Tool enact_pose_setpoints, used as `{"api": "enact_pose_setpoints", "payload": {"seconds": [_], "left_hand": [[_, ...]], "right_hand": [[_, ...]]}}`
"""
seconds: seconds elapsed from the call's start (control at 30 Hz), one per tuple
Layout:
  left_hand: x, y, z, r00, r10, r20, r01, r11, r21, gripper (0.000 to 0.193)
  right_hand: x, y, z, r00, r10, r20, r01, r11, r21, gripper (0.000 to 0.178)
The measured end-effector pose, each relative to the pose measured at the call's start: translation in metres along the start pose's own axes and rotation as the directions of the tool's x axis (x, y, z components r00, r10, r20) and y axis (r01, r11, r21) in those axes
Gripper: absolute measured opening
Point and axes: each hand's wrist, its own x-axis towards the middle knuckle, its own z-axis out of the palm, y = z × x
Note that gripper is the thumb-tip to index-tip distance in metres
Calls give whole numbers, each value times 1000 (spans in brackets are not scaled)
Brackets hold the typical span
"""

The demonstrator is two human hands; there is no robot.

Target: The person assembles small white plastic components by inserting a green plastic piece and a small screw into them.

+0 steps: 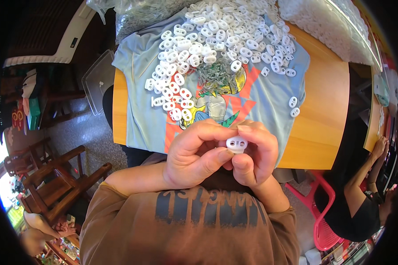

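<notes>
A toggle (pixel 237 148) is pinched in the grip of left hand (pixel 199 152) and right hand (pixel 258 152); other toggles (pixel 221 35) are heaped beyond.

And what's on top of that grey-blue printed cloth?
White oval two-holed plastic pieces and a small pile of tiny greyish pieces. The cloth beneath them is covered, so any print there is hidden.

And here it is, the white two-holed piece (pixel 237 143)!
Rounded and oval, it sits between left hand (pixel 198 151) and right hand (pixel 259 150), pinched at the fingertips, both holes side by side, facing the camera.
</notes>
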Motion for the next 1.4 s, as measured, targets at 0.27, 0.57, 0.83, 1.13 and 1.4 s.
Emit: {"api": "enact_pose_setpoints", "payload": {"seconds": [0.27,0.57,0.83,1.13,1.4], "left_hand": [[-2,-3,2,997,-72,-13,72,996,-47,25],[-5,-3,3,995,-95,-20,95,995,-23,22],[-1,-4,4,997,-82,-10,82,995,-58,25],[14,12,4,898,-426,-105,394,888,-236,16],[94,31,-7,843,-488,-227,500,866,-5,17]], "right_hand": [[-4,1,-1,998,42,-39,-39,996,83,31],[-9,-1,-1,998,65,-27,-60,988,142,29],[-4,3,-3,998,15,-60,-11,997,70,32],[1,-6,-10,997,38,-65,-49,983,-176,36],[-9,-21,-37,986,91,-140,-134,930,-343,23]]}}
